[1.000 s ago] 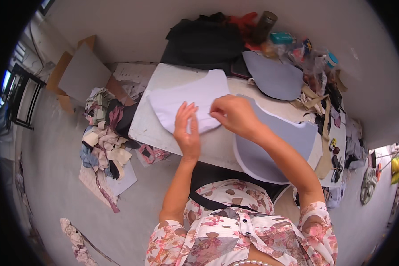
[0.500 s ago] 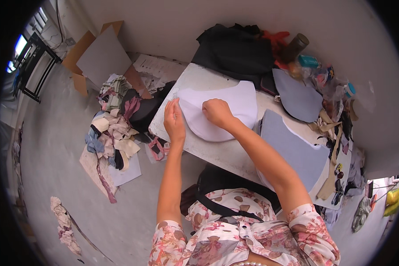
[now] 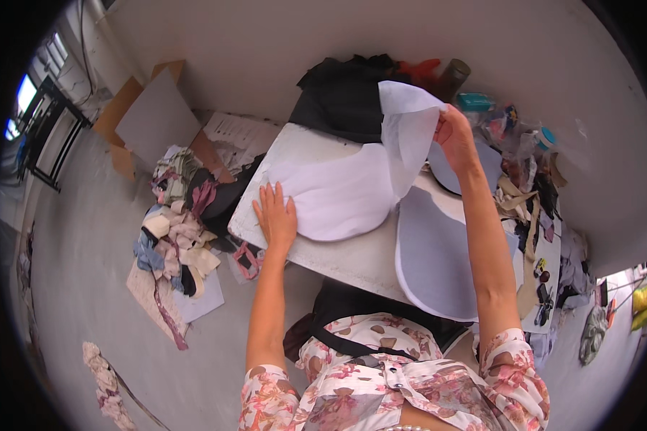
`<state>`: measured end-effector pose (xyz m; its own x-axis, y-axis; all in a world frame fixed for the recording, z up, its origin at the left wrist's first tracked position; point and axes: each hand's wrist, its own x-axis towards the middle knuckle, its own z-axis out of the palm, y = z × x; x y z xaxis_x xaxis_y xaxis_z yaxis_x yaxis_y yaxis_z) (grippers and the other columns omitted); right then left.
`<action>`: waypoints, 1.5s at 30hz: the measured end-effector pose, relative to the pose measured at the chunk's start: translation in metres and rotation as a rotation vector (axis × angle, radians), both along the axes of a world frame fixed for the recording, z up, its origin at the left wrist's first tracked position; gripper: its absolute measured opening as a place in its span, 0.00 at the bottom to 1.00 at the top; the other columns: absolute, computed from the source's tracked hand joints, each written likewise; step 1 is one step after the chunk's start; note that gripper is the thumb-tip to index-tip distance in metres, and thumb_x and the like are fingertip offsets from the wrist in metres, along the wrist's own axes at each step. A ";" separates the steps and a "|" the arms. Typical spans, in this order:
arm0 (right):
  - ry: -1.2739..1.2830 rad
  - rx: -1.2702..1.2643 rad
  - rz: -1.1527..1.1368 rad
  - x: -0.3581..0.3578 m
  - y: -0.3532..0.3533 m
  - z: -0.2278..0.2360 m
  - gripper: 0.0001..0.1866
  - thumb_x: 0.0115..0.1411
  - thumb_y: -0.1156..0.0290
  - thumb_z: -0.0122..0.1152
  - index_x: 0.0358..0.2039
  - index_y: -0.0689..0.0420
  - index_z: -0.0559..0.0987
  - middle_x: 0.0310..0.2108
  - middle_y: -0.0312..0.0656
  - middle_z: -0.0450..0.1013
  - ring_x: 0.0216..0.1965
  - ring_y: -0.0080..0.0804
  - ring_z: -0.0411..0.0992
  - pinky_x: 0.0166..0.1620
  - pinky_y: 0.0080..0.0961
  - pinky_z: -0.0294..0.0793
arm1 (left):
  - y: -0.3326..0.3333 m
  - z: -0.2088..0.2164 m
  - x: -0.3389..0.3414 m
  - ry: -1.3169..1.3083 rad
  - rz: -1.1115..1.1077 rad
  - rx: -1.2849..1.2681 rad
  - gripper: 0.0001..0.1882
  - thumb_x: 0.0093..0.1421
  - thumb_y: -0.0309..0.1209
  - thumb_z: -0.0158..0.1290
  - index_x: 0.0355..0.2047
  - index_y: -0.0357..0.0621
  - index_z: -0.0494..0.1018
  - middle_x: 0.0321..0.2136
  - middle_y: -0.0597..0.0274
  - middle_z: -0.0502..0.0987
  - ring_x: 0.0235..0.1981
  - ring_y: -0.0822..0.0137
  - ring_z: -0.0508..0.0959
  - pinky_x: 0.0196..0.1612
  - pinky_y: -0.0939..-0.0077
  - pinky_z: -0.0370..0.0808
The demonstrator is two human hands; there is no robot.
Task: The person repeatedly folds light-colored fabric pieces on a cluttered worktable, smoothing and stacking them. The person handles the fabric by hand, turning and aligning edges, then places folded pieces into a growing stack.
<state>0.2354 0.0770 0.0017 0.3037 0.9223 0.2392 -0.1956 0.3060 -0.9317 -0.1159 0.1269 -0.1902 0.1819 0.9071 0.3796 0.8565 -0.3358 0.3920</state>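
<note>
A white fabric piece (image 3: 345, 190) with a curved edge lies on the white table (image 3: 338, 255). My left hand (image 3: 275, 215) rests flat on the fabric's near left edge, fingers spread. My right hand (image 3: 453, 133) pinches the fabric's far right corner and holds it lifted above the table, so that part hangs folded in the air. A pale blue-grey curved panel (image 3: 438, 262) lies on the table to the right, under my right forearm.
A black cloth heap (image 3: 345, 97) sits at the table's far end beside bottles and clutter (image 3: 510, 129). Another grey panel (image 3: 489, 161) lies behind my right arm. Fabric scraps (image 3: 176, 230) pile on the floor at left, near a cardboard sheet (image 3: 154, 118). A wall stands behind.
My right hand has risen and moved to the far right, lifting the white fabric's corner off the table. My left hand stays pressed on the fabric's near edge.
</note>
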 end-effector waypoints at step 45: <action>-0.408 -0.274 -0.202 0.021 -0.325 0.025 0.08 0.49 0.76 0.69 0.26 0.60 0.76 0.24 0.34 0.74 0.28 0.20 0.73 0.33 0.16 0.70 | -0.138 0.168 0.101 -1.165 -0.575 -0.738 0.04 0.59 0.26 0.58 0.32 0.38 0.75 0.22 0.68 0.76 0.19 0.82 0.69 0.22 0.88 0.63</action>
